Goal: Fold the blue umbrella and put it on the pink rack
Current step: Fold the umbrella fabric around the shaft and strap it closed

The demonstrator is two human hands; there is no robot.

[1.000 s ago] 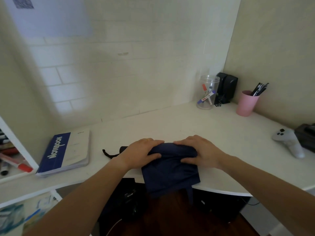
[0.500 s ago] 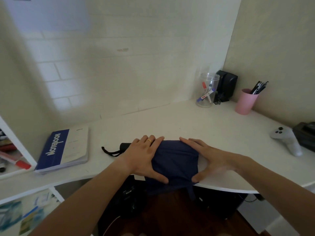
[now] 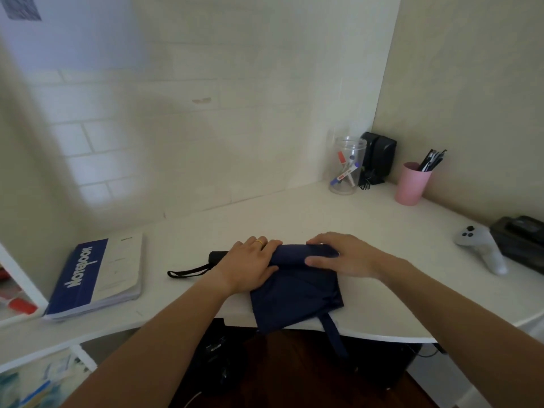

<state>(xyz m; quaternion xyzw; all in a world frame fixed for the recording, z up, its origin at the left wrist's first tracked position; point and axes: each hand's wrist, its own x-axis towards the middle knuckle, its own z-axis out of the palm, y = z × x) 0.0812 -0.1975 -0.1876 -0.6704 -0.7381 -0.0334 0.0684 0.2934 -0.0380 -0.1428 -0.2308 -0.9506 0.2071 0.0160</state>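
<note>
- At the bottom of the frame, both forearms reach up from the lower corners toward the middle of the white surface (image 3: 294, 219).
- The loose flap of the blue umbrella (image 3: 295, 290) spreads from the hands toward the near edge of the surface and slightly overhangs it; its closing strap (image 3: 332, 334) dangles over the rim.
- The left hand (image 3: 247, 263) lies over the left part of the rolled canopy, its grip curled round the fabric, thumb on the near side.
- The right hand (image 3: 341, 256) grips the right part of the roll, fingers over the top and thumb along the near side.
- The umbrella's long axis runs left to right across mid-frame, so the two hands sit side by side along it; neither is clearly nearer, and the unrolled cloth lies below them in the frame.
- The black handle (image 3: 217, 256) and its wrist loop (image 3: 188, 272) stick out left of the left hand.
- Judged from this, the rolling is partway done and the flap needs winding in before the strap can close.
- Further off: a notebook (image 3: 97, 275) at left, a game controller (image 3: 482, 248) at right, and a pink cup (image 3: 410, 185) and a clear jar (image 3: 347, 169) at the back.
- No pink rack shows.
</note>
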